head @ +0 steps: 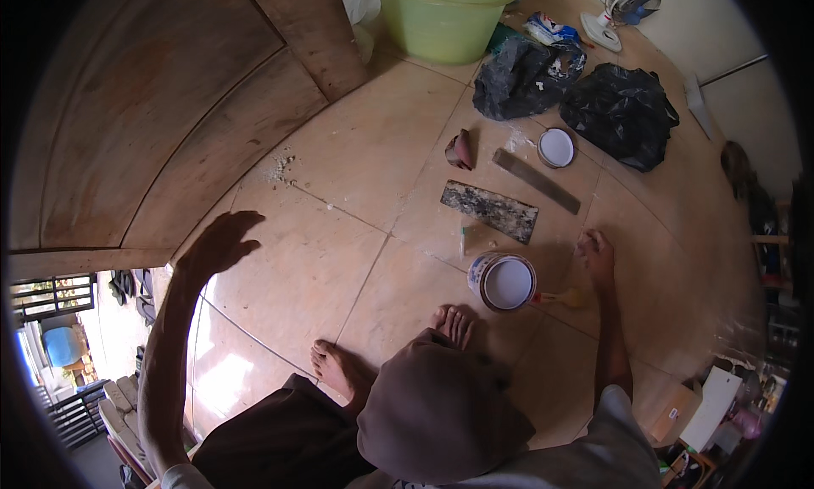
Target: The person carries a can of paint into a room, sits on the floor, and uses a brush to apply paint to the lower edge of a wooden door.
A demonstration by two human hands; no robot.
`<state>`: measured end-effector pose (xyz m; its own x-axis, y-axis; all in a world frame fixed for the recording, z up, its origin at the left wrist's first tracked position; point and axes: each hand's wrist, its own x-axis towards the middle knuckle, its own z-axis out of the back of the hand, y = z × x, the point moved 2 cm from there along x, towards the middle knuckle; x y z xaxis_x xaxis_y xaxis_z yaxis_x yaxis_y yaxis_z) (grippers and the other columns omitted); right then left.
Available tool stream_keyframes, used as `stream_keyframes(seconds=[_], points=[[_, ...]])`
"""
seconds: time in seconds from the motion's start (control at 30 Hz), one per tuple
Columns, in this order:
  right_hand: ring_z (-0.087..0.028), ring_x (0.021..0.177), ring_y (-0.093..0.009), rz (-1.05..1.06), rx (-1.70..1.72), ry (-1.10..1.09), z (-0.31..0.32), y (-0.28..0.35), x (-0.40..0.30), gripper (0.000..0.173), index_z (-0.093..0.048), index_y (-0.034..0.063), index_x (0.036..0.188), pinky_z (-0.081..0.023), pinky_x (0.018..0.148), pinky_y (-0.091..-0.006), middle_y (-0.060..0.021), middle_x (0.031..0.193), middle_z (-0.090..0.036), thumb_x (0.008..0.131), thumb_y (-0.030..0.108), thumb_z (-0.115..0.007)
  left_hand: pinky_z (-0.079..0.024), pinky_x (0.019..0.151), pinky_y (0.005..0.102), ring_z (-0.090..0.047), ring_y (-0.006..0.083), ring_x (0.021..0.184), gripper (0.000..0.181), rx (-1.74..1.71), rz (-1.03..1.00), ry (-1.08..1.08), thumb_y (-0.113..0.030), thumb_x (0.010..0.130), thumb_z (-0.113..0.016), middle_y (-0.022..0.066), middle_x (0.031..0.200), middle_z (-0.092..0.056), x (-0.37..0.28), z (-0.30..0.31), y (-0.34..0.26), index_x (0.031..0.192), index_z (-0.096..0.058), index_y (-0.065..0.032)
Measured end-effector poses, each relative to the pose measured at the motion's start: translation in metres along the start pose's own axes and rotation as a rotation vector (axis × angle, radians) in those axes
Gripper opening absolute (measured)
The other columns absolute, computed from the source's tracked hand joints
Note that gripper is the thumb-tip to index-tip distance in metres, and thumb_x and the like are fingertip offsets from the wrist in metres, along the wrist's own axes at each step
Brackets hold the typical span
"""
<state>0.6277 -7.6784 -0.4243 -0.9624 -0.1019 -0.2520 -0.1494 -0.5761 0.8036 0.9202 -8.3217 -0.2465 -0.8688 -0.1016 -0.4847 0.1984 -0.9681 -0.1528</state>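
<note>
My left hand (230, 240) is held out at the left with thumb and fingers apart and nothing in it, near the lower edge of a brown wooden door (191, 114). My right hand (596, 255) has its fingers bunched; whether something small sits between them cannot be made out. Left of that hand stands an open can (508, 282) with white contents. A paintbrush (563, 298) lies against the can's right side. Beyond it lie a stained flat board (489, 210), a plain grey-brown strip (537, 181) and a folded piece of sandpaper (459, 151).
A round lid (556, 147) coated white inside lies near black plastic bags (620, 117). Behind are a pale green tub (448, 18), a blue-white packet (551, 30) and a small fan (626, 6). Crumbs (280, 167) are scattered by the door. A cardboard box (674, 409) is at lower right.
</note>
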Motion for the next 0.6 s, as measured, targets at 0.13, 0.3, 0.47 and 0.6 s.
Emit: stream_keyframes(seconds=[0.13, 0.3, 0.47, 0.6], points=[[-0.063, 0.077, -0.013, 0.147, -0.031, 0.048, 0.002, -0.026, -0.032, 0.026, -0.06, -0.001, 0.117, -0.05, 0.068, -0.0278, -0.0057, 0.087, -0.064, 0.096, 0.012, -0.051, -0.038, 0.107, 0.0431, -0.055, 0.0261, 0.12, 0.045, 0.139, -0.362, 0.023, -0.026, 0.088, -0.068, 0.0108, 0.126, -0.06, 0.038, -0.025, -0.073, 0.128, -0.056, -0.0085], [-0.065, 0.085, -0.023, 0.241, -0.399, 0.136, 0.003, -0.023, -0.073, 0.026, -0.062, 0.0001, 0.114, -0.051, 0.075, -0.0326, -0.0116, 0.096, -0.065, 0.089, 0.002, -0.055, -0.043, 0.101, 0.0409, -0.06, 0.022, 0.106, 0.021, 0.197, -0.647, 0.104, -0.026, 0.083, -0.072, 0.0055, 0.099, -0.062, 0.071, -0.046, -0.17, 0.093, -0.062, -0.0103], [-0.054, 0.108, -0.035, 0.557, -0.817, 0.153, -0.018, 0.001, -0.109, 0.028, -0.062, 0.0057, 0.106, -0.044, 0.091, -0.0462, -0.0145, 0.114, -0.06, 0.079, 0.002, -0.057, -0.046, 0.084, 0.0391, -0.063, 0.0239, 0.089, 0.034, 0.183, -0.726, 0.107, -0.041, 0.086, -0.064, 0.0068, 0.083, -0.063, 0.089, -0.078, -0.219, 0.071, -0.066, -0.0104], [-0.052, 0.105, -0.034, 0.504, -0.994, 0.229, -0.02, -0.001, -0.12, 0.025, -0.061, 0.0071, 0.103, -0.04, 0.092, -0.0495, -0.0126, 0.107, -0.059, 0.079, 0.005, -0.056, -0.051, 0.076, 0.0427, -0.065, 0.0317, 0.083, 0.029, 0.035, -0.662, 0.143, -0.034, 0.09, -0.064, 0.013, 0.092, -0.066, 0.103, -0.122, -0.253, 0.092, -0.067, -0.0052]])
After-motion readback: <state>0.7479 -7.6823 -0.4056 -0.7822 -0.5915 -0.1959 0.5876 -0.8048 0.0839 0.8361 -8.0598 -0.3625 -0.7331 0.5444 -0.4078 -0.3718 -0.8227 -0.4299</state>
